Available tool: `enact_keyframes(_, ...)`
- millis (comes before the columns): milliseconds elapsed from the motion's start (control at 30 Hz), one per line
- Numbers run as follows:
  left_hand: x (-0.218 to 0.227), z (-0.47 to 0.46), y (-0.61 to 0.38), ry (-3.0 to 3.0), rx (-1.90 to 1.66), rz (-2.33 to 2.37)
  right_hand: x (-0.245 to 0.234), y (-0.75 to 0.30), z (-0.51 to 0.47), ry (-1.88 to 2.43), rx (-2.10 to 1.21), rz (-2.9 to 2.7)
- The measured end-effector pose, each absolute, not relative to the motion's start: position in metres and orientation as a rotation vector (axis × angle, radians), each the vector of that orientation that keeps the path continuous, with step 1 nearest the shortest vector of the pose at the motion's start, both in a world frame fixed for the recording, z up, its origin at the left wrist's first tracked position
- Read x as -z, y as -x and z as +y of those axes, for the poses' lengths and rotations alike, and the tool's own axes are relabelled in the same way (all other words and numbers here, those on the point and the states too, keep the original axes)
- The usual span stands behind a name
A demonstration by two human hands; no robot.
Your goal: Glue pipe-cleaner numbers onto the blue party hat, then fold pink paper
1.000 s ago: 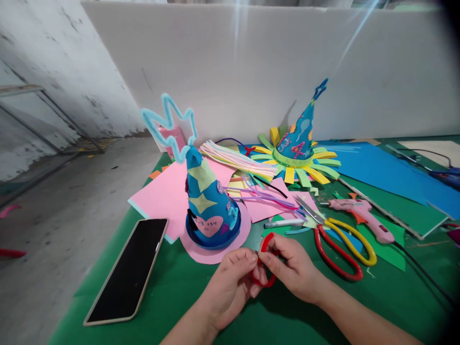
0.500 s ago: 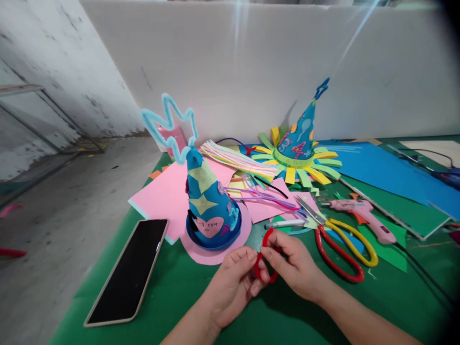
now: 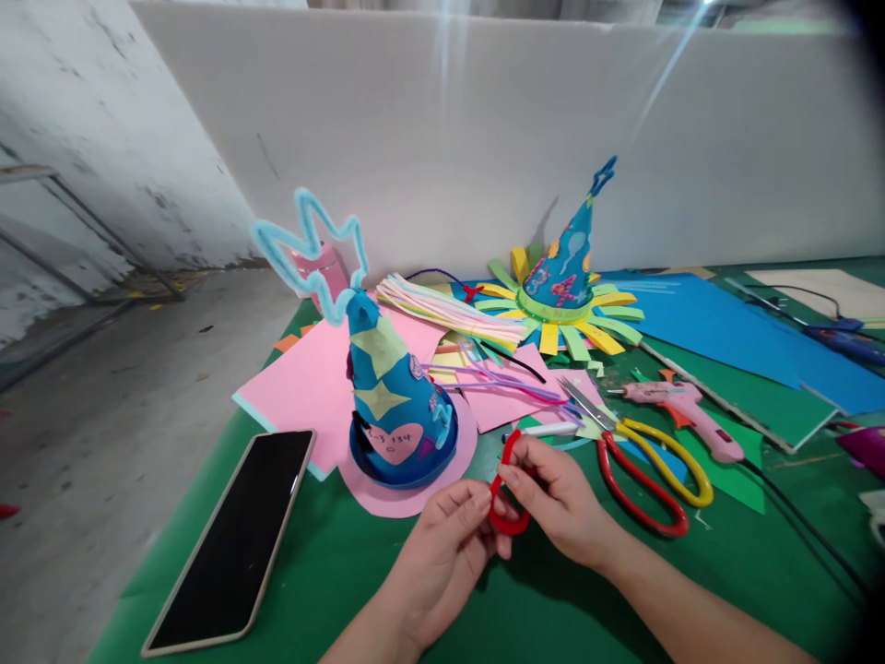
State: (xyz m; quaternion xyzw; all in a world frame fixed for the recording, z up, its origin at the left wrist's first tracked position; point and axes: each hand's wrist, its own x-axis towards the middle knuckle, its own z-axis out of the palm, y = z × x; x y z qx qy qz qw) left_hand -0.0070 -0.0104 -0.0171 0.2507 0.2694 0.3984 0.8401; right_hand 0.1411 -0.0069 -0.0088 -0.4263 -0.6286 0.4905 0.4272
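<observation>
Between my two hands is a red pipe cleaner (image 3: 510, 526), bent into a loop. My left hand (image 3: 453, 544) pinches one side of it between thumb and finger. My right hand (image 3: 563, 498) grips the upper part, and a short red end sticks up above its fingers. Just behind my left hand stands a blue paper cone hat (image 3: 380, 369) on a pink round brim, with yellow stars, a pink heart and a light blue pipe-cleaner star (image 3: 355, 235) at its tip. To the right of my right hand lie scissors (image 3: 643, 461) with red and yellow handles, blades partly open.
A phone (image 3: 231, 544) lies at the left table edge. Further right is a pink glue gun (image 3: 681, 410) with a black cord. A second cone hat (image 3: 567, 263) with a fringed brim, a pipe-cleaner bundle (image 3: 449, 309) and blue sheets (image 3: 719, 323) lie toward the white board (image 3: 442, 138).
The view has shifted slightly, so the table things appear a little to the left. The fingers of both hands have moved slightly around the red loop, which they still hold.
</observation>
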Motion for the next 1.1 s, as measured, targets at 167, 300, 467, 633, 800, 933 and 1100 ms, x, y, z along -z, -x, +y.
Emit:
enact_keyframes(167, 0.0113, -0.0136, 0.0044, -0.598, -0.768, 0.618, 0.0098, -0.1398, -0.0042, 1.164, -1.138, -1.572)
enact_keyframes(300, 0.0126, -0.0134, 0.0019, -0.633, -0.755, 0.72, 0.01, -0.1395, -0.0025, 1.185, -1.095, -1.582)
enact_keyframes(467, 0.0135, -0.0128, 0.0024, -0.672, -0.779, 0.785, 0.0106, -0.1393, -0.0016, 1.172, -1.146, -1.528)
enact_keyframes(633, 0.0117, -0.0108, 0.0048, -0.634, -0.893, 0.75, 0.0084, -0.1383, -0.0035, 1.131, -1.207, -1.519)
enact_keyframes(800, 0.0122, -0.0095, 0.0051, -0.6, -0.928, 0.779, 0.0064, -0.1418, -0.0031, 1.15, -1.332, -1.465)
enact_keyframes(933, 0.0124, -0.0079, 0.0062, -0.571, -0.978, 0.798, 0.0084, -0.1435, -0.003, 1.144, -1.433, -1.436)
enact_keyframes(1100, 0.0105, -0.0057, 0.0075, -0.543, -0.967, 0.772, 0.0084, -0.1398, -0.0043, 1.085, -1.566, -1.417)
